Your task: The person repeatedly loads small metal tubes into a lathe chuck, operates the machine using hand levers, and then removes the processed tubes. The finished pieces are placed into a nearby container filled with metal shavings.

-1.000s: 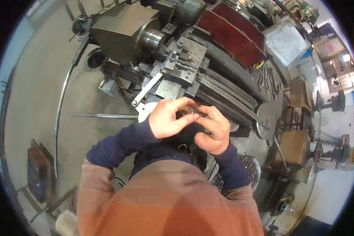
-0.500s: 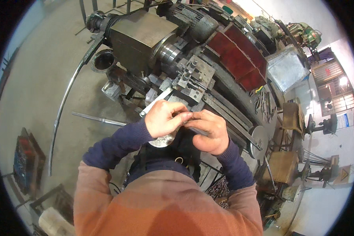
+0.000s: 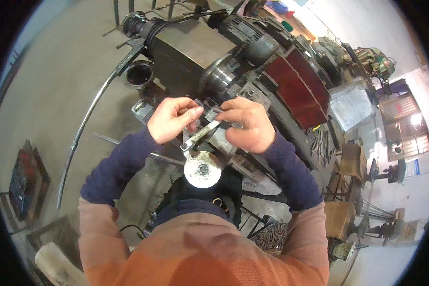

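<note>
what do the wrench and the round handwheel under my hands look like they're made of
Wrench: seemingly bare steel, grey and dull, with bright glints along its flat handle.
Handwheel: likely machined metal, pale silver face with a darker hub; worn, not polished.
Left hand and right hand are at the wrench.

Metal lathe (image 3: 233,62) with dark red guard panels (image 3: 295,88) on its far side. A curved steel bar (image 3: 93,107) lies on the concrete floor left of the lathe; a round handwheel (image 3: 202,169) sits at the lathe's near edge.
</note>
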Demonstrator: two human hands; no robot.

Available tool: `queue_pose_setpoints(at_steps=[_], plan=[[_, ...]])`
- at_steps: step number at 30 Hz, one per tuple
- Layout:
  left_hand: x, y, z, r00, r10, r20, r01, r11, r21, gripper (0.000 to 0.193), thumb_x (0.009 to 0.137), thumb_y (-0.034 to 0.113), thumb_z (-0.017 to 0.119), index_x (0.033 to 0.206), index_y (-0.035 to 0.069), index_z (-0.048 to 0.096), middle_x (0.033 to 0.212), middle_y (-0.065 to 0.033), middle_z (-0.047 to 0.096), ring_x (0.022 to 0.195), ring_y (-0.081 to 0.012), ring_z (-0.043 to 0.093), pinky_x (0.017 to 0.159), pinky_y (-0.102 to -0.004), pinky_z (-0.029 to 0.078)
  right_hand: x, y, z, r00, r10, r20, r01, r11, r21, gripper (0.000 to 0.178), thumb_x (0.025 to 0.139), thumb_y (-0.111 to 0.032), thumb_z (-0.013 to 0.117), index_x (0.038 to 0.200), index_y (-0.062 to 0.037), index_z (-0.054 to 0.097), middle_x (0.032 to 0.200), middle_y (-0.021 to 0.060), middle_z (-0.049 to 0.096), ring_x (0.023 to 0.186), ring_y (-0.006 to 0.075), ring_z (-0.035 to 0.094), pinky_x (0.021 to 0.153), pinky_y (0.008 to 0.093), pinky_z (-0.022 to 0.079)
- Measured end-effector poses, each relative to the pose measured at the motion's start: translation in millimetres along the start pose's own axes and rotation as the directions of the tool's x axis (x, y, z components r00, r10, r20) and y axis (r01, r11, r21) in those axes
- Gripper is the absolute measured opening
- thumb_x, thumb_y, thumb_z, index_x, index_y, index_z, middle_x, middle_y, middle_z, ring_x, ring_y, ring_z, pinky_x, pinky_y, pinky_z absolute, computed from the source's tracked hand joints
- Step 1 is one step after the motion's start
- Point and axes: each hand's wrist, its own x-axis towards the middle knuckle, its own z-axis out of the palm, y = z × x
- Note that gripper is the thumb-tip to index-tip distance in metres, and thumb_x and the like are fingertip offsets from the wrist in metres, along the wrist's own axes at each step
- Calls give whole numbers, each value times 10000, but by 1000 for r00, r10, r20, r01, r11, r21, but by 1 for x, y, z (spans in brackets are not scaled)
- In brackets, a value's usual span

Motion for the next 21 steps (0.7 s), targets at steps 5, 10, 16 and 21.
queue_pose_setpoints(at_steps=[5, 10, 16, 21], plan=[[-12, -20, 19, 992, -13, 122, 40, 975, -219, 280, 914, 232, 509, 879, -35, 585, 659, -47, 593, 617, -100, 576, 583, -236, 474, -13, -14, 18, 993, -111, 37, 114, 989, -96, 330, 518, -71, 591, 836, 9, 629, 917, 148, 563, 749, 294, 533, 654, 358, 452], [-10, -12, 36, 974, -25, 224, 109, 922, -372, 271, 920, 234, 493, 868, -21, 569, 684, -58, 606, 625, -123, 595, 612, -254, 483, -30, -18, 17, 997, -59, -52, 58, 998, -17, 269, 530, -115, 595, 781, -19, 601, 868, 119, 531, 753, 299, 496, 663, 385, 432], [-11, -17, 51, 939, -63, 338, 291, 669, -684, 288, 924, 257, 470, 868, -10, 563, 708, -117, 625, 635, -201, 620, 635, -301, 502, -49, -22, 12, 980, -25, -195, 52, 989, 136, 412, 498, -75, 569, 901, -7, 625, 946, 144, 575, 780, 298, 555, 692, 347, 457], [-14, -22, 62, 930, -23, 366, 309, 585, -749, 314, 936, 277, 429, 890, -7, 555, 710, -148, 624, 638, -240, 621, 636, -335, 505, -55, -24, 15, 958, -43, -284, 90, 984, 152, 402, 485, -60, 560, 880, -4, 607, 924, 135, 565, 757, 298, 545, 666, 354, 461]])
